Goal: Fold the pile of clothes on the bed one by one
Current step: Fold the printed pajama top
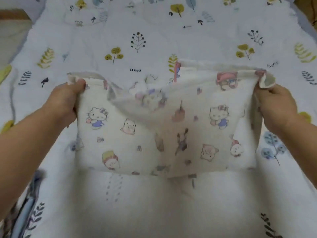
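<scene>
A small white garment printed with cartoon cats and bears hangs stretched between my two hands above the bed. My left hand grips its upper left corner, thumb on top of the hem. My right hand grips the upper right corner, where the hem curls over my fingers. The top edge sags in the middle, and a flap droops forward there. The lower edge hangs just above the sheet.
The bed is covered by a white sheet printed with trees and leaves. A striped blue and dark cloth lies at the lower left edge. A brown object shows at the top right corner.
</scene>
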A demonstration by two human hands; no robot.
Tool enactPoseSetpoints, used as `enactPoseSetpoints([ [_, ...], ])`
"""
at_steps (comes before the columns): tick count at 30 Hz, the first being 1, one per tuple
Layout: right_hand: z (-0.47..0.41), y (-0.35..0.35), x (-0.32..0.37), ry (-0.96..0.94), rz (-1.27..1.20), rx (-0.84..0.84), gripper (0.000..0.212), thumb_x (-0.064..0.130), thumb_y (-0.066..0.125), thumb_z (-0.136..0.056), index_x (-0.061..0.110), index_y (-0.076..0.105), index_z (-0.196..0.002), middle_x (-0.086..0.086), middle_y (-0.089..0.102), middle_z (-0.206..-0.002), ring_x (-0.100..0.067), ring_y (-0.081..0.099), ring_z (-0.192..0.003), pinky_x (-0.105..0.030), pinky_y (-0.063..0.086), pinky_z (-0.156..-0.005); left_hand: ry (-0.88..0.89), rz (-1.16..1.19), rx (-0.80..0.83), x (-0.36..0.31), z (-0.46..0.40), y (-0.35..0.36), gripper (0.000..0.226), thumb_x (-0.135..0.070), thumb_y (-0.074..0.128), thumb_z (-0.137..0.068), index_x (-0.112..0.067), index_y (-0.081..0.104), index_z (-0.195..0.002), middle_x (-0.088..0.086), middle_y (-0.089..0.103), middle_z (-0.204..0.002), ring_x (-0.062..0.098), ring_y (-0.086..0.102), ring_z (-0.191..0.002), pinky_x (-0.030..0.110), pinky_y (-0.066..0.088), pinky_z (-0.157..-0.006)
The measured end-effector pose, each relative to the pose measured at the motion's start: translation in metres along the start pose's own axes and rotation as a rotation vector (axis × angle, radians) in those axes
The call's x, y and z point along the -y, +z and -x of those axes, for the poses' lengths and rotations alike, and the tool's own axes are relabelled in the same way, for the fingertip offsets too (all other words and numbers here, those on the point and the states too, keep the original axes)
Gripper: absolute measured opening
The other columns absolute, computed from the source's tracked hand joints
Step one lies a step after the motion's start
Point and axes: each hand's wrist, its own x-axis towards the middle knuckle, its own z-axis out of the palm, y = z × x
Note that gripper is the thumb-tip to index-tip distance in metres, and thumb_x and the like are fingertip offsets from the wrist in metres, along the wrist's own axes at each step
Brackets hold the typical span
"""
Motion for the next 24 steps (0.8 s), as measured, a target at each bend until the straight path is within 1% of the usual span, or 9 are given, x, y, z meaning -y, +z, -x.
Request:
enactPoseSetpoints([
  [3, -0.034, 0.018, -0.029, 0.175, 0.136, 0.036, 0.027, 0.044, 0.046, -0.088, 0.022, 0.046, -0.073, -0.004, 0.047, -0.076, -0.021, 0.042, -0.074, -0.027, 0.037, -0.063, -0.049, -0.362, -0.114, 0.023, -0.03, 0.013, 0.026, -0.038, 0.056, -0.09, -0.014, 0.057, -0.08, 0.009, 0.061, -0.088, 0.027, 0.06, -0.087, 0.038, 0.048, -0.085],
  [5, -0.037, 0.03, -0.045, 0.328, 0.199, 0.13, 0.045, 0.055, 0.052, -0.079, 0.017, 0.051, -0.102, -0.011, 0.052, -0.097, -0.025, 0.048, -0.085, -0.034, 0.04, -0.074, -0.133, -0.614, -0.066, 0.041, -0.034, 0.018, 0.042, -0.048, 0.056, -0.087, -0.006, 0.056, -0.086, 0.017, 0.055, -0.092, 0.03, 0.056, -0.082, 0.04, 0.047, -0.079],
  [6, -0.034, 0.035, -0.051, 0.371, 0.258, 0.174, 0.059, 0.048, 0.058, -0.08, 0.012, 0.045, -0.124, -0.013, 0.051, -0.107, -0.028, 0.05, -0.093, -0.036, 0.041, -0.078, -0.179, -0.707, -0.039, 0.048, -0.031, 0.02, 0.044, -0.047, 0.059, -0.086, -0.003, 0.055, -0.09, 0.018, 0.054, -0.092, 0.03, 0.055, -0.078, 0.036, 0.047, -0.074],
  [8, -0.028, 0.041, -0.061, 0.35, 0.463, 0.215, 0.064, 0.023, 0.065, -0.084, 0.006, 0.034, -0.138, -0.016, 0.049, -0.125, -0.034, 0.05, -0.111, -0.039, 0.041, -0.09, -0.202, -0.86, -0.002, 0.059, -0.023, 0.024, 0.034, -0.03, 0.067, -0.083, -0.002, 0.057, -0.1, 0.018, 0.056, -0.097, 0.031, 0.056, -0.08, 0.032, 0.044, -0.069],
  [11, -0.025, 0.04, -0.066, 0.278, 0.524, 0.04, 0.046, 0.009, 0.063, -0.084, 0.008, 0.05, -0.127, -0.016, 0.054, -0.127, -0.035, 0.05, -0.116, -0.038, 0.039, -0.098, 0.032, -0.927, -0.143, 0.063, -0.022, 0.022, 0.017, -0.007, 0.061, -0.083, -0.005, 0.058, -0.1, 0.014, 0.058, -0.086, 0.032, 0.054, -0.088, 0.031, 0.038, -0.07],
  [14, -0.029, 0.03, -0.069, 0.211, 0.433, -0.263, 0.032, 0.009, 0.052, -0.089, 0.006, 0.053, -0.121, -0.02, 0.058, -0.119, -0.035, 0.053, -0.111, -0.034, 0.038, -0.093, 0.262, -0.781, -0.413, 0.055, -0.026, 0.016, 0.006, -0.009, 0.052, -0.089, -0.006, 0.055, -0.092, 0.013, 0.051, -0.082, 0.025, 0.046, -0.078, 0.029, 0.031, -0.068],
  [16, -0.029, 0.029, -0.068, 0.214, 0.425, -0.301, 0.033, 0.013, 0.051, -0.09, 0.007, 0.049, -0.123, -0.022, 0.057, -0.12, -0.035, 0.052, -0.112, -0.036, 0.038, -0.094, 0.274, -0.75, -0.457, 0.051, -0.028, 0.021, 0.012, -0.014, 0.051, -0.091, -0.006, 0.054, -0.1, 0.017, 0.053, -0.09, 0.028, 0.048, -0.085, 0.034, 0.036, -0.076],
  [20, -0.008, 0.049, -0.044, 0.145, 0.618, -0.147, 0.057, 0.031, 0.051, -0.091, 0.011, 0.031, -0.14, -0.021, 0.032, -0.143, -0.039, 0.031, -0.131, -0.048, 0.027, -0.106, 0.312, -0.978, -0.35, 0.05, -0.014, 0.041, 0.053, -0.03, 0.048, -0.094, -0.002, 0.035, -0.137, 0.022, 0.038, -0.138, 0.037, 0.036, -0.127, 0.046, 0.03, -0.102],
  [24, 0.055, 0.093, -0.022, -0.21, 0.864, 0.221, 0.072, 0.055, 0.032, -0.09, 0.027, 0.003, -0.15, -0.004, -0.004, -0.157, -0.024, -0.006, -0.144, -0.05, 0.001, -0.114, 0.658, -1.242, 0.095, 0.082, 0.043, 0.077, 0.069, -0.057, 0.019, -0.091, -0.015, 0.03, -0.145, 0.015, 0.026, -0.152, 0.036, 0.02, -0.141, 0.056, 0.013, -0.11],
])
